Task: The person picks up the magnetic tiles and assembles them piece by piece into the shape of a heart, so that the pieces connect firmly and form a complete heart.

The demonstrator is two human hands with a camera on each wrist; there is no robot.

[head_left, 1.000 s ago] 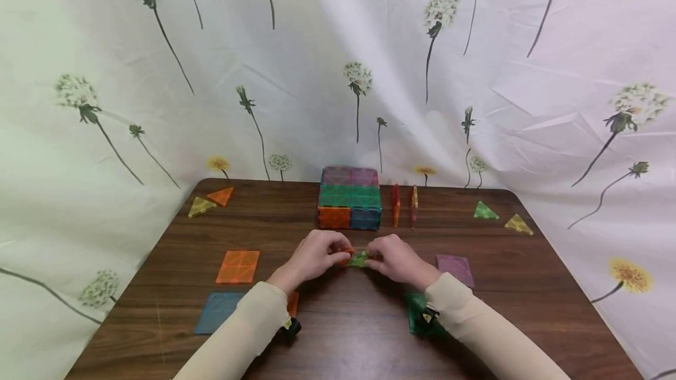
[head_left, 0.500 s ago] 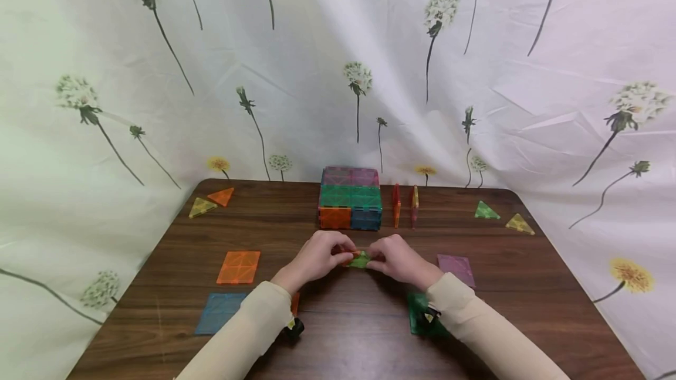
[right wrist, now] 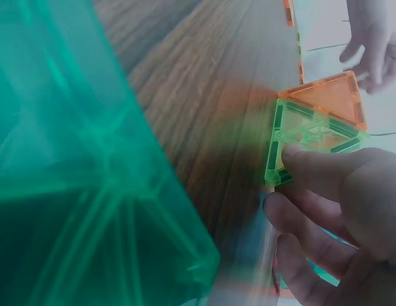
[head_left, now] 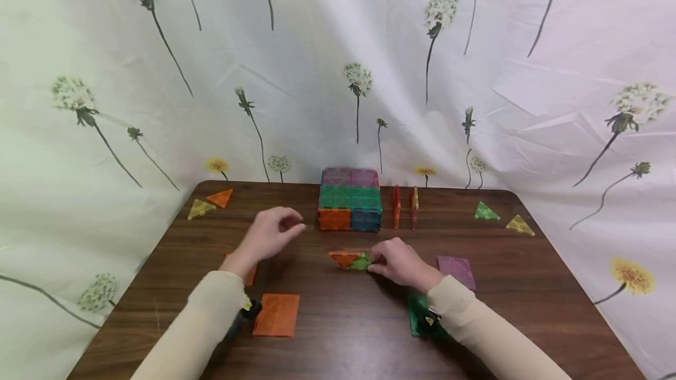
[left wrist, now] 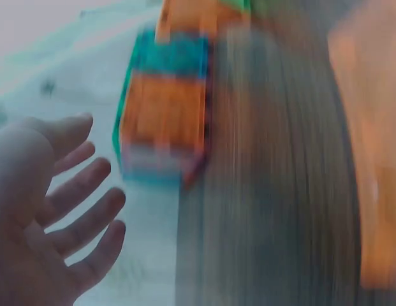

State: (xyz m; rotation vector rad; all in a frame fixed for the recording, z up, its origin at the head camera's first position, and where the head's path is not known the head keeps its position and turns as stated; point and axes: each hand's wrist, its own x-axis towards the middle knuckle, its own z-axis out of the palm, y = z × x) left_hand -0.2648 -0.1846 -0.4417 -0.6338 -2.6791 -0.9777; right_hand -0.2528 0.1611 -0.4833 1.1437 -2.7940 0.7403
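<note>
A green triangular magnetic tile (head_left: 360,262) stands on edge at mid-table, side by side with an orange triangular magnetic tile (head_left: 343,258). My right hand (head_left: 399,263) pinches the green one at its right end, the thumb on its near face in the right wrist view. Off to the left, my left hand (head_left: 266,233) is raised over the table with nothing in it, its fingers spread in the left wrist view. Behind the pair sits a box built of coloured square tiles (head_left: 350,197), with green and purple on top and orange and blue in front.
Square tiles lie near the forearms: orange (head_left: 277,315), purple (head_left: 456,272) and green (head_left: 416,314); another orange one is partly under the left wrist. Two upright tile panels (head_left: 397,207) stand right of the box. Loose triangles (head_left: 201,209) lie at both back corners.
My left hand has let go of the orange triangle and moved left and back, uncovering it and the front orange square. My right hand has stayed at the green triangle.
</note>
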